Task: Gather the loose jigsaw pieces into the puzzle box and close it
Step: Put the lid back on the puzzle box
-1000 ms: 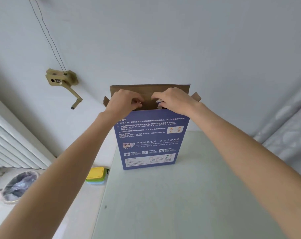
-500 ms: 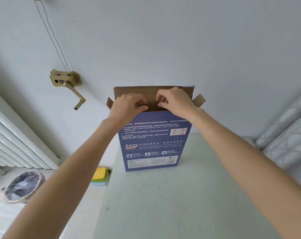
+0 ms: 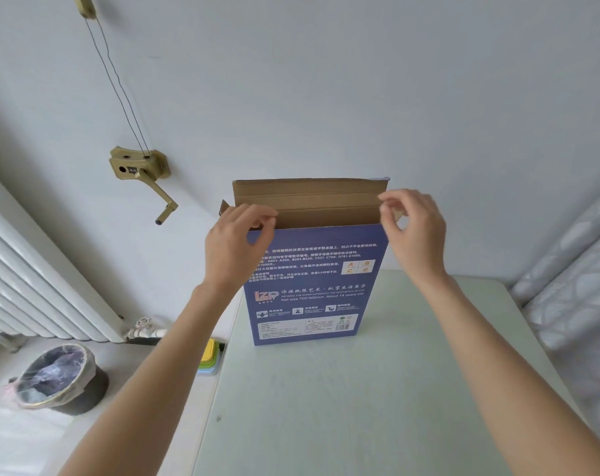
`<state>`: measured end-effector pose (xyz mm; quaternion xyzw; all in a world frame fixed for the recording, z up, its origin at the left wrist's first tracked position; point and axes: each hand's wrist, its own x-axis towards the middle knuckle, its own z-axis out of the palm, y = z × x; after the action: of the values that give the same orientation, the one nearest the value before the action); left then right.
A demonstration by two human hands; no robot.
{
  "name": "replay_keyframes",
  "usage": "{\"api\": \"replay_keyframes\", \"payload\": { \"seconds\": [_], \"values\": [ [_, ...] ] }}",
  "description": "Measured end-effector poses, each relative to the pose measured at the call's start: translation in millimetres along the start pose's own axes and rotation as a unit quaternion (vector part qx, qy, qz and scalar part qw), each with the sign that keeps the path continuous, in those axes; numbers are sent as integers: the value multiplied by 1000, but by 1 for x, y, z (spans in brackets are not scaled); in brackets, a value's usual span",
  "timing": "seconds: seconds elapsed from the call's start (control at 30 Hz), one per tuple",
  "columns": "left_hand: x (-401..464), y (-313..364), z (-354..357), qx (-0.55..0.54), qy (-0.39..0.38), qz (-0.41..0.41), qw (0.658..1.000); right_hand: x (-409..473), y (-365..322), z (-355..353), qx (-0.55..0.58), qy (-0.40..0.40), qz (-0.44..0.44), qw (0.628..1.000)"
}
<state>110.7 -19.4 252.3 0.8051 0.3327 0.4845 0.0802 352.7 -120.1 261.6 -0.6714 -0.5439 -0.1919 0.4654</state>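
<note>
Here, in the head view, the blue puzzle box [image 3: 312,286] stands upright on its narrow end near the far edge of the pale green table [image 3: 360,407], close to the white wall. Its top is open: the brown cardboard lid flap [image 3: 309,197] stands straight up at the back, and a small side flap [image 3: 224,207] sticks out at the left corner.

The left hand [image 3: 233,245] is at the box's upper left corner, fingers curled, thumb and forefinger pinching the top edge of the front panel. The right hand [image 3: 415,231] is at the upper right corner, fingers loosely curled, with thumb and forefinger close together just beside the right edge of the lid flap; whether they actually touch the cardboard cannot be told. No loose pieces show on the table.

Left of the table, a stack of yellow and green containers [image 3: 210,355] sits just beside the table edge. Further left, a lined waste bin [image 3: 60,377] stands below a white radiator [image 3: 34,286]. A brass hand crank [image 3: 144,176] is mounted on the wall, two thin cords rising from it.
</note>
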Motion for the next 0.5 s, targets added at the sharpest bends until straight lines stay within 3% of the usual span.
{"api": "replay_keyframes", "payload": {
  "seconds": [0.13, 0.23, 0.3, 0.37, 0.5],
  "values": [
    [-27, -13, -8, -81, 113, -173, 975, -3, 29, 1, 56, -50, 182, 980],
    [-26, -23, -7, -142, 99, -301, 938, 2, 27, 3, 192, -110, 308, 925],
    [-19, -27, -6, -160, 36, -314, 935, 1, 23, 6, 203, -131, 295, 924],
    [-16, -27, -4, -135, -22, -274, 952, -1, 21, 9, 162, -143, 240, 947],
    [-6, -30, 2, -73, -32, -246, 966, 2, 25, 14, 92, -160, 192, 964]
  ]
}}
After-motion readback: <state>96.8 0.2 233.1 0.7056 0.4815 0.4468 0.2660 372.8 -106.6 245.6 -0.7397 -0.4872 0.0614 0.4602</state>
